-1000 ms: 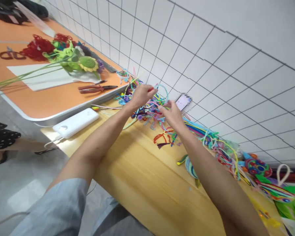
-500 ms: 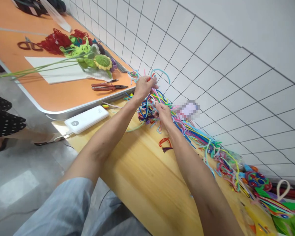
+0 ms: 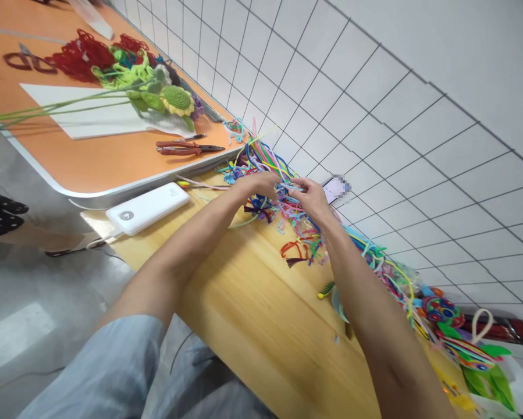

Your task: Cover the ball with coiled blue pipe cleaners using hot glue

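A tangled heap of coloured pipe cleaners (image 3: 302, 224) lies along the wall side of the wooden table. Over the heap, my left hand (image 3: 267, 185) is curled with its fingertips turned down and partly hidden. Close by on its right, my right hand (image 3: 310, 196) pinches with thumb and fingers. Between the two hands runs a short light blue pipe cleaner (image 3: 285, 186), and both sets of fingertips close on it. Longer straight pipe cleaners (image 3: 265, 154) fan out behind my hands. Red and dark curled bits (image 3: 292, 250) lie in front of the heap.
A phone (image 3: 334, 189) leans by the white grid wall. On the left are a white power bank (image 3: 148, 208), pliers (image 3: 189, 148), scissors (image 3: 29, 61), crocheted flowers (image 3: 177, 100) and red yarn (image 3: 83, 56). Colourful crafts (image 3: 442, 311) lie far right. A person's leg shows at left.
My left hand has come down from above the heap, and the raised light blue loop is no longer seen there. My right hand has shifted right, fingers now facing the left hand.
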A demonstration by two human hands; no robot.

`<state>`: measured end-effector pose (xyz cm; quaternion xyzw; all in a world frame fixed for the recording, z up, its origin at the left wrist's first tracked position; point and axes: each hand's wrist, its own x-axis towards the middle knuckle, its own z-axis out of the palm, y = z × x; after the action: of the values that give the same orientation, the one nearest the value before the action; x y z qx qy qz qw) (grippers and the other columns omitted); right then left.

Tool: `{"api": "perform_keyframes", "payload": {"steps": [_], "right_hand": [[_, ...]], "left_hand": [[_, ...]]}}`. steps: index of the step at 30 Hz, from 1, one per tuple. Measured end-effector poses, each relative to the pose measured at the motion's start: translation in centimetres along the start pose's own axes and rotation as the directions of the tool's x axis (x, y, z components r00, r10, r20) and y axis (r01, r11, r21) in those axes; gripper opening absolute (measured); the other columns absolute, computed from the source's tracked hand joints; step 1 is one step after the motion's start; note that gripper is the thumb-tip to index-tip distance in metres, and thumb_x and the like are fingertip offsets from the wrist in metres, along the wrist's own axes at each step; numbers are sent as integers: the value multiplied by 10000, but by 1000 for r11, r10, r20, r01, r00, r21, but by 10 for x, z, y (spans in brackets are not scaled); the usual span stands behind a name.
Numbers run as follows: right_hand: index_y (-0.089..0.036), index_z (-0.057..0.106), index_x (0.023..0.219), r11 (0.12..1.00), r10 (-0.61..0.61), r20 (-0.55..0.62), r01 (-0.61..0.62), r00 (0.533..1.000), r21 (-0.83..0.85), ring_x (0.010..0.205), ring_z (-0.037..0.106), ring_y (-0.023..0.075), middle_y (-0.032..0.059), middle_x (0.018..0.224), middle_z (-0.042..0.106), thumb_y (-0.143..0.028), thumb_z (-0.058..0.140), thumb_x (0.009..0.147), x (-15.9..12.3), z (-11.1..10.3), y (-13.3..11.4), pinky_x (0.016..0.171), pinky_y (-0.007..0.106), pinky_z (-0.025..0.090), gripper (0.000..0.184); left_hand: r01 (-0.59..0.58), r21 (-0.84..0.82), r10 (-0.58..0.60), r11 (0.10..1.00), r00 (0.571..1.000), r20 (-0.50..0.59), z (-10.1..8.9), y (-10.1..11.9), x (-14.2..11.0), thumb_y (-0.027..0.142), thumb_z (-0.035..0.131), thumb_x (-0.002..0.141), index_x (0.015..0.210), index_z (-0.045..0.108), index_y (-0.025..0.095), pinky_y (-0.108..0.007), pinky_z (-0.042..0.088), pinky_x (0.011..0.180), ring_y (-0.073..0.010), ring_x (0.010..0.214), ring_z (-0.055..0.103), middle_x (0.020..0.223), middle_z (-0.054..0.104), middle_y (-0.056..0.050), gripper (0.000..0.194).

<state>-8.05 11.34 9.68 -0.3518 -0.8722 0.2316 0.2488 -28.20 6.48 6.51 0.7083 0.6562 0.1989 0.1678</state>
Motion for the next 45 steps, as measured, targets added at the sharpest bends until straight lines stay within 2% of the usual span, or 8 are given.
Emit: {"api": "perform_keyframes", "payload": {"steps": [3, 13, 21, 25, 27, 30, 36, 45], "right_hand": [[-204, 820, 1062, 978, -95, -16, 90, 995, -189, 1054, 628, 287, 106, 1036, 728, -240, 705, 878, -5, -12, -3, 1029, 471, 502, 220], [-187, 840, 1017, 741, -212, -27, 143, 977, -656, 1033, 652, 316, 150, 1044, 712, -242, 647, 984, -40, -83, 16, 935, 469, 545, 203], [-249, 845, 988, 970, -108, -432, -1, 896, -244, 763, 637, 191, 29, 880, 754, -350, 756, 897, -134, -146, 8, 765, 370, 558, 162], [-234, 837, 1029, 994, 108, -507, -87, 855, 65, 740, 669, 180, 20, 845, 766, -417, 803, 852, -188, -161, 8, 703, 343, 570, 256], [-240, 829, 1033, 984, 153, -518, -83, 841, 156, 754, 690, 183, 20, 849, 772, -437, 819, 847, -212, -162, 11, 704, 339, 587, 272], [-255, 817, 1074, 964, 183, -505, -53, 844, 260, 824, 731, 198, 39, 948, 804, -462, 823, 869, -241, -158, 18, 771, 365, 624, 291], [-271, 809, 1076, 946, 195, -591, 9, 783, 324, 899, 743, 203, 39, 999, 796, -452, 828, 899, -286, -151, 29, 863, 388, 627, 253], [-294, 819, 1040, 932, -159, -530, -49, 833, -358, 972, 745, 232, 42, 974, 799, -284, 765, 981, -353, -157, 57, 900, 418, 597, 81]], "left_hand": [[110, 77, -111, 991, 994, 17, 10, -4, -1, 275, 796, 919, 1158, 807, 145, -398, 598, 1039, -332, 1205, 742, 1243, 796, -159, 272], [309, 180, -281, 934, 945, -168, 15, -20, -5, 297, 688, 1026, 1241, 762, 120, -407, 573, 1051, -344, 1262, 718, 1283, 761, -209, 288], [360, 193, -301, 913, 913, -277, -27, -4, -17, 478, 727, 912, 1057, 839, 162, -402, 536, 994, -391, 1177, 725, 1074, 809, -178, 365], [138, 95, -79, 986, 883, -463, -39, 39, -30, 506, 697, 946, 1256, 801, 198, -446, 515, 1050, -390, 1268, 662, 1306, 736, -187, 449], [-14, 62, 40, 998, 896, -441, -27, 76, -38, 528, 623, 1000, 1306, 779, 252, -381, 516, 1066, -312, 1258, 675, 1317, 750, -116, 441], [-352, -432, 312, 830, 936, -162, 12, 136, -53, 571, 624, 1002, 1287, 784, 275, -343, 524, 1073, -273, 1265, 680, 1355, 762, -61, 442], [-47, -854, 520, 518, 810, 271, 90, 209, -78, 737, 716, 884, 998, 806, 199, -289, 579, 780, -205, 899, 754, 1048, 826, -102, 557], [167, -923, 379, 346, 875, 301, 136, 229, -107, 696, 859, 790, 805, 700, 175, -245, 509, 655, -103, 622, 644, 739, 762, -32, 545]]}}
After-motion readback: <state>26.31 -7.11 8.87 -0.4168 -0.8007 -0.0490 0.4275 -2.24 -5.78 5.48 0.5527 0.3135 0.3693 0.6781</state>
